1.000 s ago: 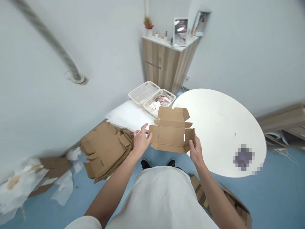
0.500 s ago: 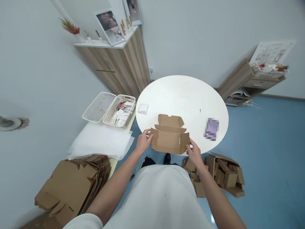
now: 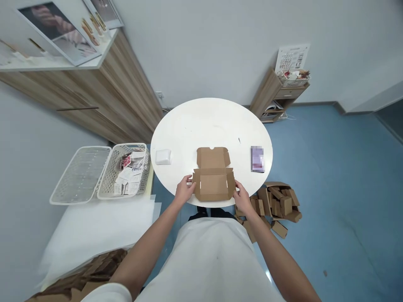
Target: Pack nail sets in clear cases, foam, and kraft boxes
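my left hand [image 3: 185,191] grips the left side flap of an unfolded cardboard blank [image 3: 214,184], and my right hand [image 3: 242,199] grips its right one. it is at the near edge of the white tabletop [image 3: 204,126]; whether it touches down, i cannot tell. a white stack [image 3: 163,157] lies left of it, a blurred purple item [image 3: 257,159] right.

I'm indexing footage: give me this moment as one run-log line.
left hand: holds carton, left edge | right hand: holds carton, right edge | carton: opened out, over table | white item: on table, left
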`<state>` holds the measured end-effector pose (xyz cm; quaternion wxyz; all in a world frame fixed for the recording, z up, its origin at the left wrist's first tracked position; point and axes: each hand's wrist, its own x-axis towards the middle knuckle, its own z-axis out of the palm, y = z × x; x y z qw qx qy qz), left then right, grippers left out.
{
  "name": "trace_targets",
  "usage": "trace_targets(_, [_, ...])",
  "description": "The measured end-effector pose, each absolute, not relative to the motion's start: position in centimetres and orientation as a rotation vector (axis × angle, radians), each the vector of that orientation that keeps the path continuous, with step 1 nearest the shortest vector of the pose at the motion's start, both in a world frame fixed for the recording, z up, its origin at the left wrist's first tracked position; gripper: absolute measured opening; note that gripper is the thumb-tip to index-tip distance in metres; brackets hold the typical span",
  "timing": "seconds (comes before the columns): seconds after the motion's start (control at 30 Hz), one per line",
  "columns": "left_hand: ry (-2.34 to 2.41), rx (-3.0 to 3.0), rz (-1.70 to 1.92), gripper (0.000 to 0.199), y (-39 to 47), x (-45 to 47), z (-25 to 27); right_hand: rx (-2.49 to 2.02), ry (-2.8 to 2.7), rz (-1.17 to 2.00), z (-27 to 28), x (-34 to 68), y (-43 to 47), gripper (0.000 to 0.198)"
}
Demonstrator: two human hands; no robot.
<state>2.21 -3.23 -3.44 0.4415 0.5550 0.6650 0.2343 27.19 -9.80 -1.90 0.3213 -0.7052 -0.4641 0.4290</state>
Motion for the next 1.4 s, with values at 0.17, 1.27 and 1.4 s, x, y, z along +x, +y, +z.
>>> trace_targets(0.17, [1.670, 1.355, 0.582, 0.039, -1.7, 2.0, -4.8, -1.994, -1.172, 1.073, -3.3, 27.2, -9.3, 0.057])
trace_targets(1.27, [1.638, 2.228, -0.222, 0.088, 0.2, 7.3, -2.6, -2.036, -1.457, 1.272, -6.3, 31.2, 7.5, 0.022])
trace_targets(1.4, [1.567, 2.248, -0.262, 0.098, 1.0, 7.4, -2.4, -2.049, -1.550, 1.318, -5.5, 30.7, 7.1, 0.022])
